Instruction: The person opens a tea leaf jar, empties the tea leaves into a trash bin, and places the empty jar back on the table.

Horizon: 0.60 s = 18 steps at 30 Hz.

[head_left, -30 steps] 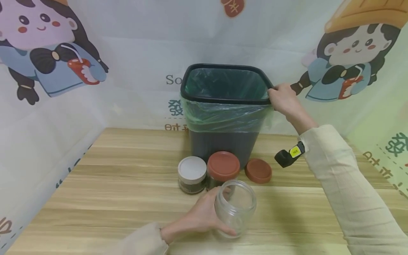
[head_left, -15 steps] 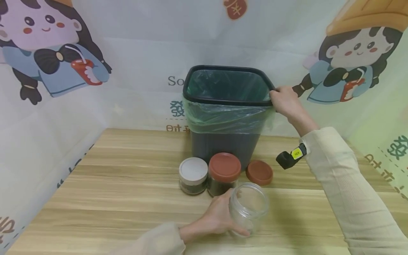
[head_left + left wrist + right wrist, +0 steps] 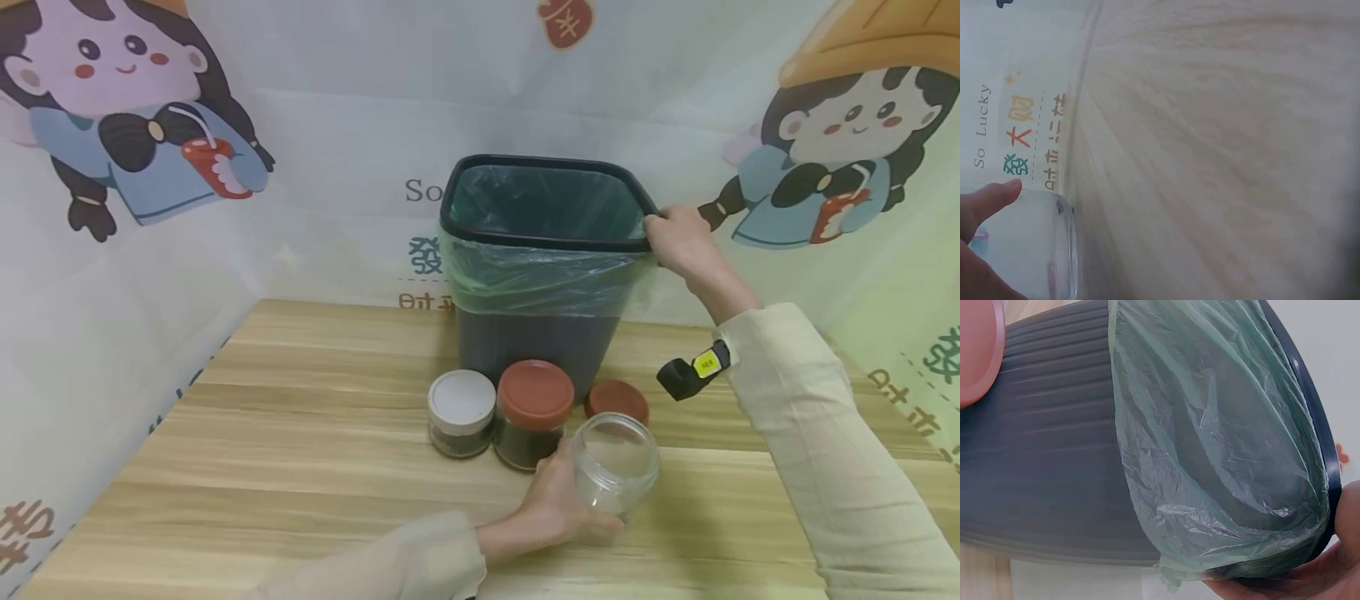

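Observation:
An open, see-through jar (image 3: 617, 462) is held from its left side by my left hand (image 3: 558, 504), low over the front of the table. In the left wrist view my thumb and fingers (image 3: 988, 203) lie against the clear jar (image 3: 1041, 250). My right hand (image 3: 686, 242) grips the right rim of a dark bin (image 3: 536, 342) lined with a green bag (image 3: 540, 279). The right wrist view shows that hand (image 3: 1329, 569) around the rim, beside the bag (image 3: 1222, 437).
A white-lidded jar (image 3: 461, 412) and a red-lidded jar (image 3: 534, 408) stand in front of the bin. A loose red lid (image 3: 618, 400) lies to their right, partly behind the clear jar. Printed cloth (image 3: 337, 150) hangs behind the wooden table (image 3: 300, 433).
My left hand has carried the clear jar rightward, past the red-lidded jar, and slightly up toward the loose lid. My right hand keeps its grip on the bin. The whole view has shifted slightly.

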{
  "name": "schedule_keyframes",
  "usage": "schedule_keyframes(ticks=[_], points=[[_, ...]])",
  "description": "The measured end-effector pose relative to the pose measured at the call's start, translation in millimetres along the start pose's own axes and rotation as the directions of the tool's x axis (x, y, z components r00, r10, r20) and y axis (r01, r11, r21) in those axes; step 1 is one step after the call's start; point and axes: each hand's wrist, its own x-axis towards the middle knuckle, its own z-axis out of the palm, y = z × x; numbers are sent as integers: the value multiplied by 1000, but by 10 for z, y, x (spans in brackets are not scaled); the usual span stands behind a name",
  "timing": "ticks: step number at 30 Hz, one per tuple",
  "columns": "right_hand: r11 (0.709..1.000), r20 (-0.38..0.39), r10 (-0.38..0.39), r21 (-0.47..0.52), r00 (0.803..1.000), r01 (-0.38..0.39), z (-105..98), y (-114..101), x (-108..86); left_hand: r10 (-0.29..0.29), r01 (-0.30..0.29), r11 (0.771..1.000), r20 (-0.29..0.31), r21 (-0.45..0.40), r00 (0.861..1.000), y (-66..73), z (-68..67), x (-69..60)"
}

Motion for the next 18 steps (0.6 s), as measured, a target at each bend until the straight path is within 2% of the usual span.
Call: schedule_keyframes(ticks=[4, 10, 18], points=[[1000, -5, 3, 8, 1000, -3, 4, -1, -4, -66, 66, 997, -18, -30, 998, 54, 46, 42], [999, -13, 14, 31, 1000, -14, 13, 12, -4, -178, 176, 984, -55, -40, 983, 131, 120, 76], [998, -47, -12, 59, 999, 15, 22, 39, -6, -234, 222, 963, -72, -152, 969, 172, 215, 98]])
